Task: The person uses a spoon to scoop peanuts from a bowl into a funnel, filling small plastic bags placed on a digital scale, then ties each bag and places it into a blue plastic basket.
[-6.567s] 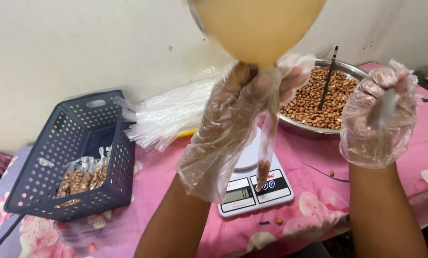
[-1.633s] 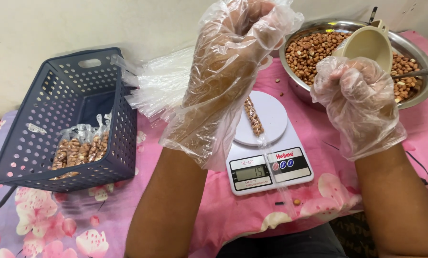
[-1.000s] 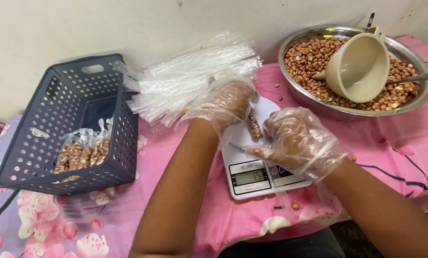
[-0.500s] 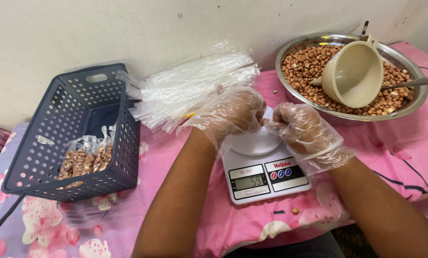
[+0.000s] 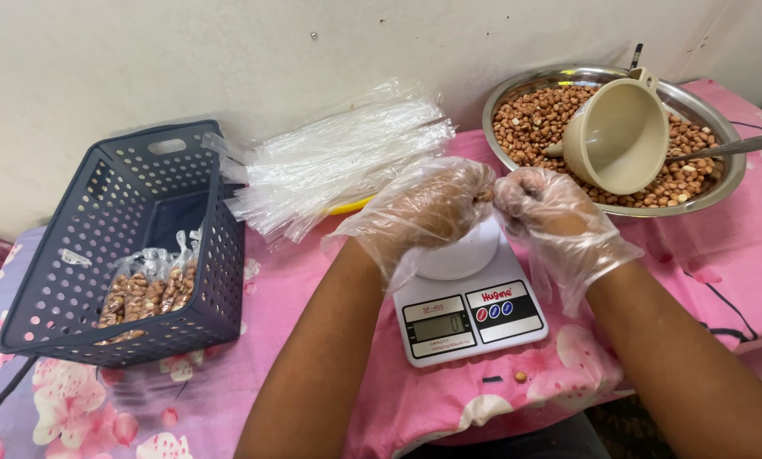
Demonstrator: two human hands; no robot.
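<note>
Both gloved hands meet right above the scale (image 5: pixel 469 304).

My left hand (image 5: pixel 428 206) and right hand (image 5: pixel 544 206) have fingers curled together, knuckles nearly touching; what they pinch, I cannot tell. Behind the scale, the bowl (image 5: pixel 517 85) with the funnel (image 5: pixel 616 142); left, the basket (image 5: pixel 126 246).

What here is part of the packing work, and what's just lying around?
In use: left hand and right hand, gloved, pinched together above the kitchen scale; bowl of peanuts; funnel; empty clear sleeves; basket with filled packets.

Lying about: stray peanut; flowered pink cloth.
</note>
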